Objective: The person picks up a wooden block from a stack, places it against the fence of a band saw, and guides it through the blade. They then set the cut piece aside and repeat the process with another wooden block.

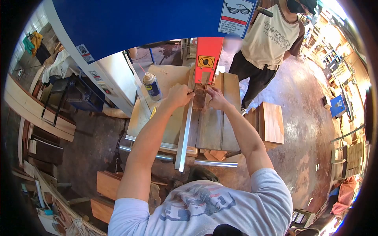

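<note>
A blue bandsaw with a red blade guard (206,59) stands over its metal table (210,126). Under the guard lies a brown wood block (200,98) beside the long silver fence (184,139). My left hand (180,95) is at the block's left side, over the fence, with its fingers curled; what they hold, if anything, is hidden. On the right side of the block rests my right hand (217,98), its fingers bent toward the wood and partly hidden. A blue and white spray can (152,86) stands left of my left hand.
Another person (271,35) stands beyond the table at the right. Stacked wood blocks (271,124) sit right of the table. Boards (106,185) lie low at the left. A metal rail (215,163) runs along the table's near edge.
</note>
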The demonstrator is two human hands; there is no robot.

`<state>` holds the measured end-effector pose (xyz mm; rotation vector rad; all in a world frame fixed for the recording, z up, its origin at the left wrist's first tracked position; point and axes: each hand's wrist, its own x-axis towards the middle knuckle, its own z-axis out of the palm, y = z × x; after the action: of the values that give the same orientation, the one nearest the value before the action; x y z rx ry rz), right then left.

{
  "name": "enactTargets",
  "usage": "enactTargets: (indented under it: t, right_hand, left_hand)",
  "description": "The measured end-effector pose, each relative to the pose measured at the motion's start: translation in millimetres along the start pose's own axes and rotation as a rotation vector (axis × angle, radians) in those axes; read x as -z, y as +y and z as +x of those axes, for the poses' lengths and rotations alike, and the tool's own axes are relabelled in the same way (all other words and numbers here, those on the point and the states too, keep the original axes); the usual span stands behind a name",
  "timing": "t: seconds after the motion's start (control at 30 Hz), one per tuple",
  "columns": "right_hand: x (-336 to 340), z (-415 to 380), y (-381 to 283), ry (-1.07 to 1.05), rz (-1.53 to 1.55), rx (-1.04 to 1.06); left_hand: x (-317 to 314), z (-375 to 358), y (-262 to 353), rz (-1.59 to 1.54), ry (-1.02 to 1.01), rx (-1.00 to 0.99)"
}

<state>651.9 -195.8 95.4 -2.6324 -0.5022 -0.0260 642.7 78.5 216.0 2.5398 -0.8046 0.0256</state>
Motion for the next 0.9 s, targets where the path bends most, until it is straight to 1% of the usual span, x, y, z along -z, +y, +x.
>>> enactTargets:
  t: [0.1, 0.2, 0.27, 0.3, 0.33, 0.37, 0.4, 0.43, 0.47, 0.5, 0.57, 0.63, 0.67, 0.73, 0.8, 0.87, 0.9]
  right_hand:
    - [1, 3, 0, -0.017, 0.02, -0.029]
    - [5, 10, 1, -0.033, 0.029, -0.042]
    - [9, 16, 3, 0.071, -0.06, 0.024]
    - [12, 21, 8, 0.109, 0.156, -0.094]
    - [11, 25, 17, 0.173, 0.376, -0.204]
    - [16, 29, 28, 0.205, 0.852, -0.464]
    - [20, 25, 44, 0.17, 1.053, -0.603]
    - [23, 20, 60, 0.159, 1.244, -0.758]
    - [27, 9, 74, 0.208, 1.318, -0.781]
    - [28, -4, 80, 0.235, 1.323, -0.754]
    - [37, -39, 83, 0.328, 1.253, -0.62]
    - [36, -75, 74, 0.376, 1.151, -0.573]
    - [28, -99, 71, 0.386, 1.08, -0.583]
    - [4, -162, 59, 0.365, 0.934, -0.671]
    - [-22, -240, 39, 0.307, 0.82, -0.811]
    - [-54, -320, 7, 0.123, 0.719, -1.001]
    - [-69, -360, -12, 0.03, 0.672, -1.089]
  left_hand:
    - [-3, 7, -3, 0.021, -0.068, 0.074]
    - [-10, 15, -9, -0.012, -0.052, 0.093]
    - [-9, 19, -11, 0.011, 0.015, 0.082]
    - [-9, 21, -12, 0.018, 0.047, 0.08]
    - [-6, 19, -25, -0.031, 0.129, 0.046]
    - [2, 7, -46, -0.083, 0.219, 0.023]
    - [5, -9, -62, -0.134, 0.315, 0.021]
    - [14, -36, -60, -0.249, 0.353, 0.123]
    - [32, -76, -51, -0.356, 0.407, 0.246]
    - [41, -126, -49, -0.454, 0.484, 0.391]
    - [21, -236, -45, -0.377, 0.537, 0.564]
    - [-8, -349, -8, -0.497, 0.753, 0.711]
    - [-38, -403, 5, -0.511, 0.877, 0.815]
    - [-92, -508, 36, -0.632, 1.046, 1.248]
    - [-154, -611, 32, -0.918, 1.5, 1.531]
    - [-228, -717, 2, -0.348, 1.628, 1.616]
    - [-236, -757, -16, -0.11, 1.578, 1.718]
